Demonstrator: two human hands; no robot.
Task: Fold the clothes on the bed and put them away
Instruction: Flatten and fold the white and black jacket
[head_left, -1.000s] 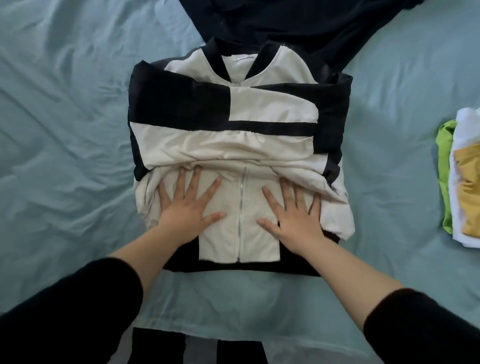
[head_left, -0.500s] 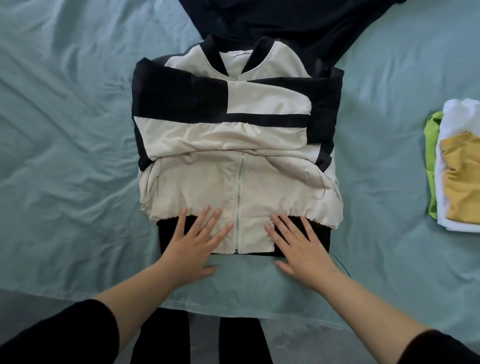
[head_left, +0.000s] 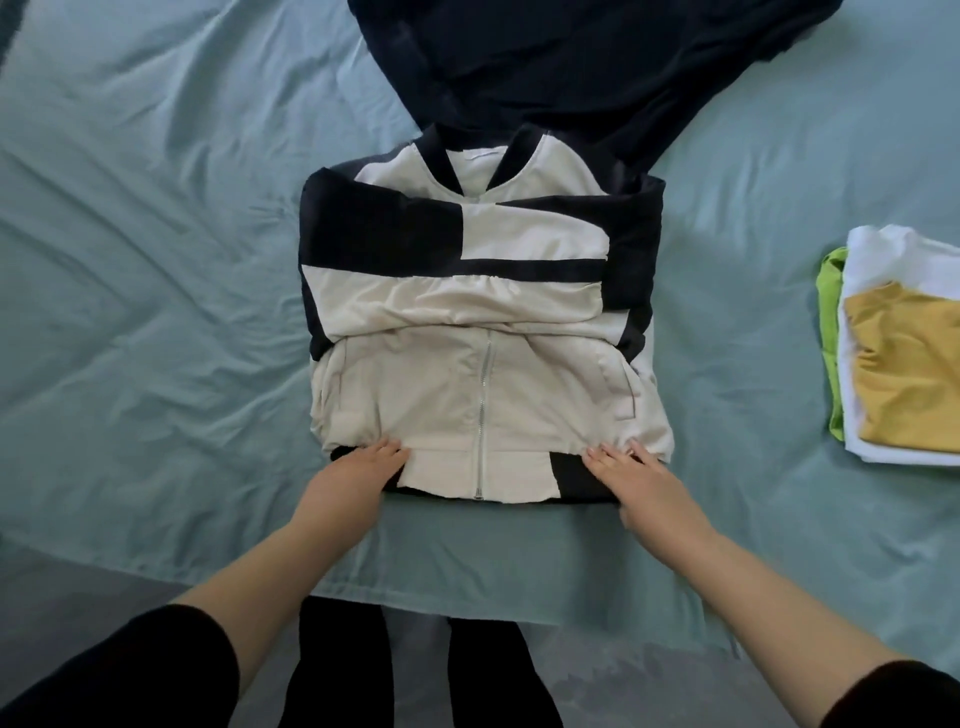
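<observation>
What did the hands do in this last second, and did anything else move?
Both hands slid from the middle of the jacket toward the person, spreading apart. The left hand and right hand now touch its bottom hem; pinching is unclear. The jacket, dark garment and folded stack stayed put.

head-worn view, steeply down, close over bed (head_left: 156, 260)

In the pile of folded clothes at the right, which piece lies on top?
The mustard-yellow piece lies on top; the white piece shows beneath it, the green piece at the left edge.
</observation>
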